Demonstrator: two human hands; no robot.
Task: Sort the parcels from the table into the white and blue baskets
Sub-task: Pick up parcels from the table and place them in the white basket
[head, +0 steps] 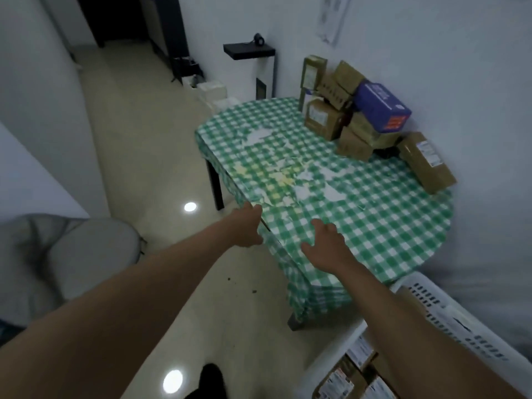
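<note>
Several brown cardboard parcels (325,120) are piled at the far right of the table (374,203), which has a green-and-white checked cloth. A blue box (381,106) lies on top of the pile, and one long brown parcel (427,161) lies apart by the wall. My left hand (247,226) reaches to the table's near-left edge with relaxed fingers and holds nothing. My right hand (325,244) hovers over the cloth near that edge, fingers spread, empty. A white basket (449,309) at the bottom right holds several labelled parcels (359,355). No blue basket is in view.
A grey round seat (95,249) stands on the floor to the left. A black shelf (249,50) and small white boxes (214,92) sit by the far wall. The tiled floor (149,156) runs left of the table toward a dark doorway.
</note>
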